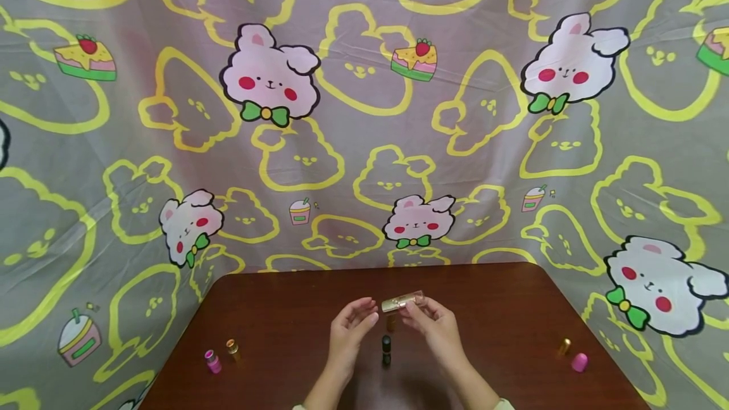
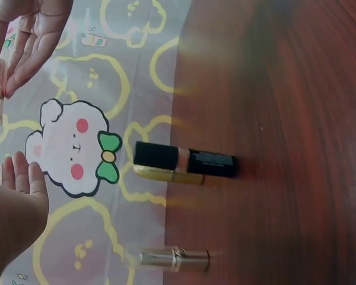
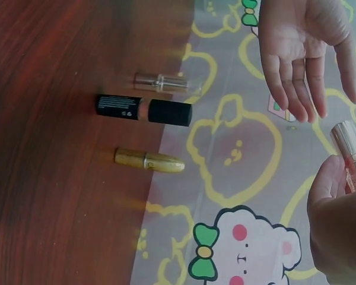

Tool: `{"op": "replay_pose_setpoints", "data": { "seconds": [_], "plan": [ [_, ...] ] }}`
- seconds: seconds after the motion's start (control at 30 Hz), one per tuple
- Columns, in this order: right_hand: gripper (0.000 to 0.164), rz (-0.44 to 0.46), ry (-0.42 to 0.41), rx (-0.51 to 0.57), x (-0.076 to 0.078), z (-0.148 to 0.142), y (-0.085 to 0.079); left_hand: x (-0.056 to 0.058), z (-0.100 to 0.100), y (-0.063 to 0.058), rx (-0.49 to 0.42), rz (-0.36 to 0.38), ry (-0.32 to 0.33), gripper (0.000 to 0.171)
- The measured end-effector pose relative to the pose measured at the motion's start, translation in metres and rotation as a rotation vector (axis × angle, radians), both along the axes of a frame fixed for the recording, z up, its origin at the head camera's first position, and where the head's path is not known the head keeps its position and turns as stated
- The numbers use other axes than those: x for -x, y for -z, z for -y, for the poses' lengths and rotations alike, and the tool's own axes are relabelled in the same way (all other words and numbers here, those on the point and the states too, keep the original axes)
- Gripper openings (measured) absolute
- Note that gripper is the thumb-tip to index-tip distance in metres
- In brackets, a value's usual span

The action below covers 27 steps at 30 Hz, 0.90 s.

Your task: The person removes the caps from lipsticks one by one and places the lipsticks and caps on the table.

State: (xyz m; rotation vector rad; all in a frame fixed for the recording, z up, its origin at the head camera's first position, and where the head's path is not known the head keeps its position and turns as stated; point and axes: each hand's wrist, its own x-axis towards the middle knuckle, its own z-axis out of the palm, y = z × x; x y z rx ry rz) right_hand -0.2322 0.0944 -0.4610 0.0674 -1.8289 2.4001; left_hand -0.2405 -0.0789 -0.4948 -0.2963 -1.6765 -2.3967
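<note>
My right hand [image 1: 435, 328] pinches a shiny pale-metal lipstick tube with a clear end [image 1: 401, 301] above the table, holding it nearly level between thumb and fingers. Close to the tube's metal end, my left hand [image 1: 350, 328] holds nothing; its palm and loosely extended fingers show in the right wrist view. Below and between the hands, a black lipstick [image 1: 386, 350] stands upright on the table. A gold lipstick [image 3: 148, 160] and a silver one with a clear cap [image 3: 166, 83] stand near it, the silver one hidden in the head view.
At the left of the brown table [image 1: 285, 296] stand a pink lipstick base [image 1: 212, 361] and a gold one [image 1: 232, 350]. A gold cap [image 1: 564, 346] and a pink cap [image 1: 579, 362] are at the right. Patterned cloth [image 1: 353, 131] hangs behind and around the sides.
</note>
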Motion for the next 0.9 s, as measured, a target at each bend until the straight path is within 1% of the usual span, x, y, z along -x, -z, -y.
{"op": "replay_pose_setpoints", "data": {
  "seconds": [0.07, 0.17, 0.3, 0.4, 0.5, 0.73, 0.9],
  "plan": [
    [0.026, 0.007, -0.012, 0.046, 0.000, -0.001, -0.001, 0.000, -0.003, -0.002, -0.010, -0.015, 0.005, 0.039],
    [0.026, 0.014, -0.025, 0.111, 0.000, -0.001, -0.003, 0.001, -0.007, -0.006, -0.026, -0.033, 0.012, 0.039],
    [0.018, 0.022, -0.032, 0.166, -0.001, -0.001, -0.008, 0.002, -0.013, -0.011, -0.038, -0.054, 0.007, 0.037],
    [0.016, 0.023, -0.036, 0.186, -0.003, 0.000, -0.013, 0.003, -0.017, -0.014, -0.046, -0.069, 0.004, 0.036],
    [0.016, 0.023, -0.040, 0.205, -0.003, 0.000, -0.016, 0.004, -0.020, -0.018, -0.054, -0.075, 0.004, 0.036],
    [0.011, 0.042, -0.061, 0.299, -0.004, 0.001, -0.021, 0.004, -0.027, -0.024, -0.047, -0.053, -0.008, 0.034],
    [0.009, 0.042, -0.074, 0.331, -0.004, 0.002, -0.022, 0.004, -0.031, -0.027, -0.061, -0.057, -0.011, 0.034]
  ]
}}
